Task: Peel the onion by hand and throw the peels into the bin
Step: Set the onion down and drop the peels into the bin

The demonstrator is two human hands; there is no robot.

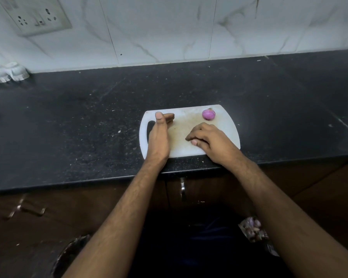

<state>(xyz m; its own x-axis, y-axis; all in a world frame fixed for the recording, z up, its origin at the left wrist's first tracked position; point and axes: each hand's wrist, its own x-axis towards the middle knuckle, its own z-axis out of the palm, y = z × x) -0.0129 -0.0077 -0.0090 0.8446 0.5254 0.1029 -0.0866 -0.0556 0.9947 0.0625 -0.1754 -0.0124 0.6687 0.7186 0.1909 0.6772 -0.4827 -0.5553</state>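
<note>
A small pink peeled onion (208, 114) sits at the far right corner of the white cutting board (227, 125). My left hand (159, 135) stands on edge at the board's left side, near the handle slot, fingers together and cupped, nothing in it. My right hand (209, 140) lies palm down on the board's near right part, fingers curled onto the surface; whether peel scraps lie under it is hidden. A dark round bin (68, 255) stands on the floor at lower left, partly behind my left forearm.
The board lies on a black speckled counter (78, 127) close to its front edge. A bag of onions (253, 229) rests on the floor at lower right. White objects (8, 73) stand at the far left by the tiled wall. Cabinet doors with handles (182, 187) are below.
</note>
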